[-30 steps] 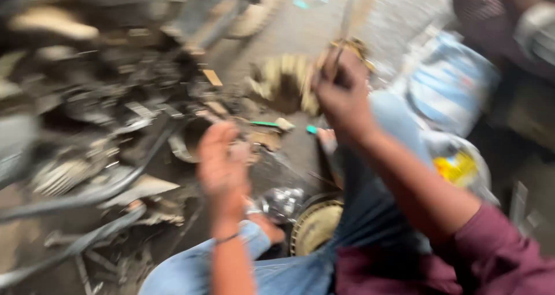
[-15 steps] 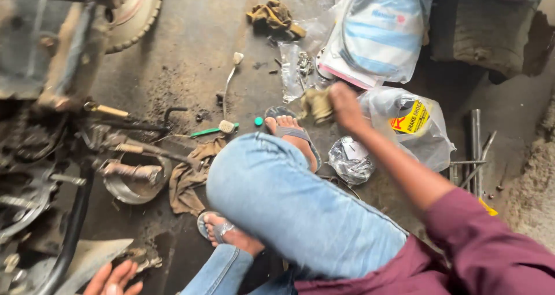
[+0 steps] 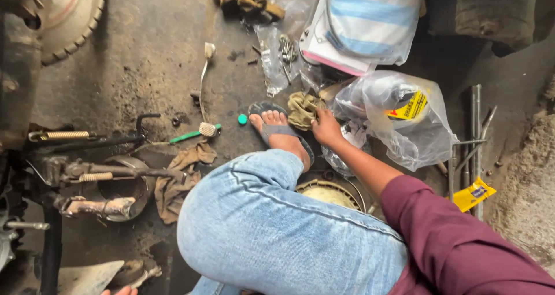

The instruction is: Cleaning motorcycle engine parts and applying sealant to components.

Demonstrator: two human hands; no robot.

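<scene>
Crouching over a grimy workshop floor [image 3: 144,58], the person shows one bent knee in blue jeans [image 3: 260,225] and one sandalled foot [image 3: 280,134]. Two clear plastic bags lie ahead — the nearer bag [image 3: 399,119] just right of the right hand [image 3: 326,128]. That hand pinches the edge of a crumpled olive rag [image 3: 302,109], which lies touching its fingertips, beside the foot. The left hand [image 3: 120,291] barely peeks in at the bottom edge — its grip cannot be told. One green-handled screwdriver [image 3: 188,136] lies left of the foot.
</scene>
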